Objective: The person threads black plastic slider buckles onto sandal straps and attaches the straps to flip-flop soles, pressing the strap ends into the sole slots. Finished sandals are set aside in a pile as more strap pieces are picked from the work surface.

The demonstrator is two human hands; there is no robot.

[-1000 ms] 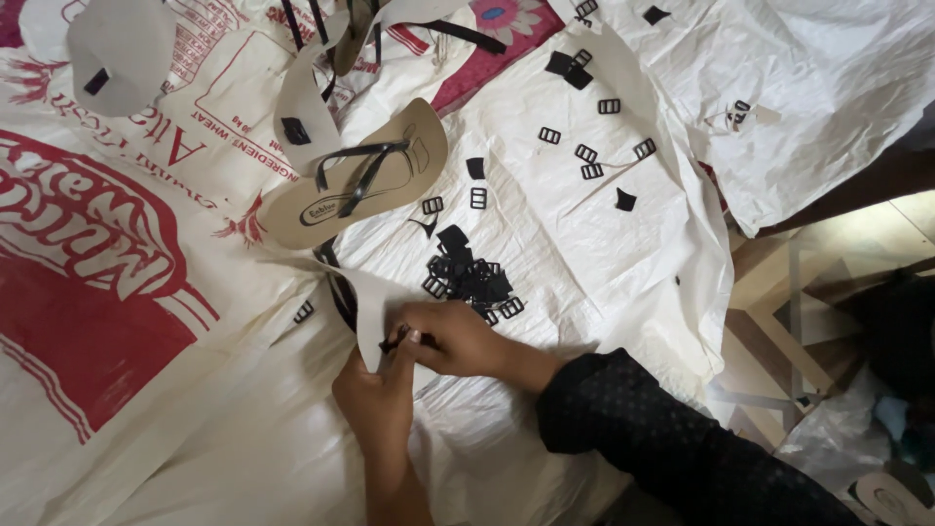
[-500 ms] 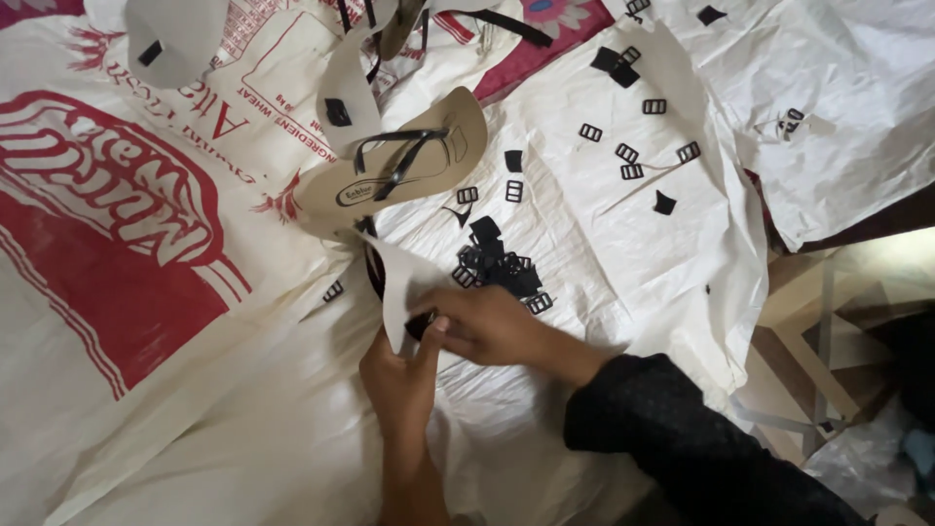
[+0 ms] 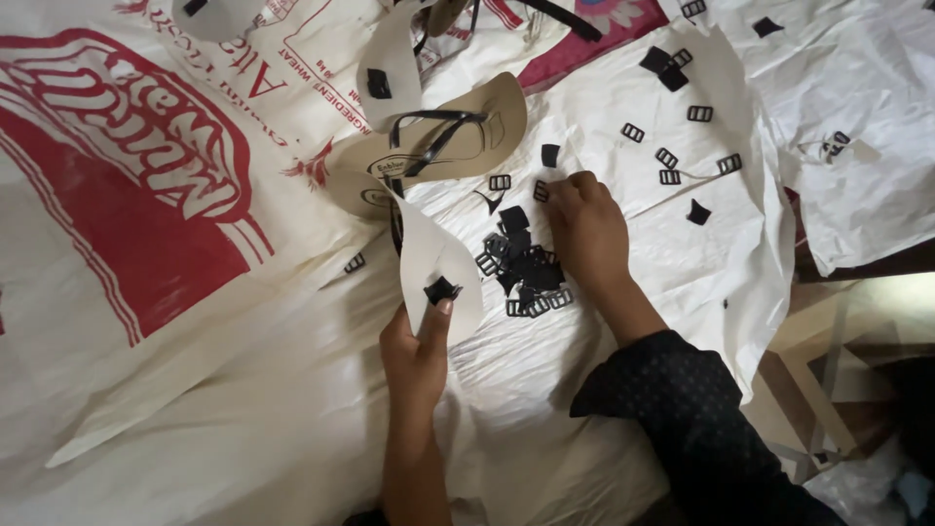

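Right hand [image 3: 584,229] has left the left hand since half a second ago and moved up to the top edge of the buckle pile [image 3: 521,273]; before, both hands worked together on the cream sole piece [image 3: 433,263]. Right fingers are now curled, tips pinching a small black buckle [image 3: 542,190] just above the pile. Left hand [image 3: 417,346] sits below and left of the pile, holding the sole piece upright, thumb pressing a small black tab [image 3: 441,289] against it, other fingers wrapped behind. Tan flip-flop [image 3: 429,146] with black straps lies above the pile, touching the sole piece's top. More loose buckles [image 3: 667,161] are scattered to the upper right of the pile, all on white sacking [image 3: 243,390].
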